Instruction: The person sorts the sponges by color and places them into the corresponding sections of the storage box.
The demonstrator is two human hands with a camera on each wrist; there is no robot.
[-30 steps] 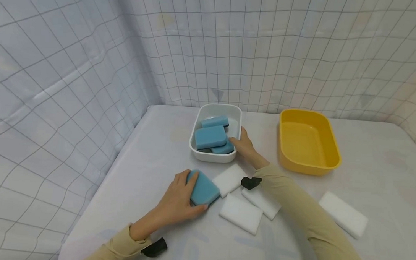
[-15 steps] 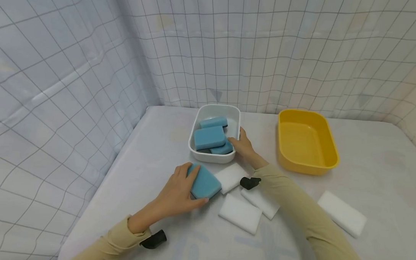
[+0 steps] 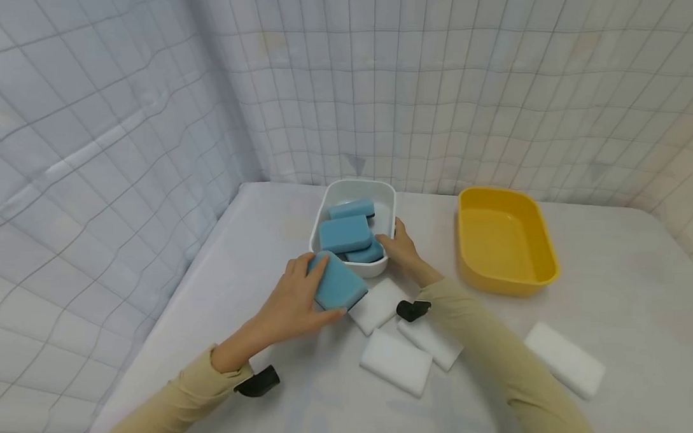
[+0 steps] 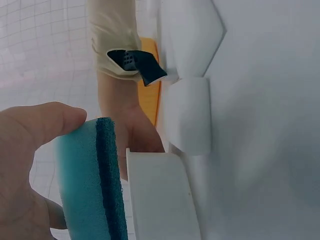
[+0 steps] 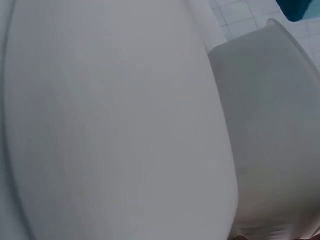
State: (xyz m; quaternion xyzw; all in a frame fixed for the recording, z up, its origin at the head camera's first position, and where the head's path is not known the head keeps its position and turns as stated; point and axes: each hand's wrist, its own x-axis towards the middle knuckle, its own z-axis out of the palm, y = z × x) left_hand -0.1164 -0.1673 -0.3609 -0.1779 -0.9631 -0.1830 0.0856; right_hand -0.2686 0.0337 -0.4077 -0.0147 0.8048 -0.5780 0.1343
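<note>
My left hand [image 3: 292, 307] grips a blue sponge [image 3: 338, 283] with a dark scouring side, thumb at one edge and fingers at the other. The sponge is lifted and tilted, overlapping the near end of a white tub [image 3: 385, 208] in the head view. In the left wrist view, its dark scouring layer [image 4: 111, 175] faces the tub's outer wall [image 4: 162, 195]. With my right hand [image 3: 402, 249] I hold the tub's right side, thumb over the rim; its other fingers are mostly hidden. Inside the tub lie several more blue sponges [image 3: 346, 234].
Close in front of the tub are three white sponge blocks, one nearest the tub [image 3: 378, 305], with a fourth white block [image 3: 565, 359] farther right. A yellow tub [image 3: 504, 284] stands at the back right. Grid-patterned cloth walls [image 3: 419, 117] enclose the table's back and sides.
My left hand has raised the blue sponge from the table and carried it forward toward the white tub. The right hand keeps its hold on the tub. The head view has tilted slightly.
</note>
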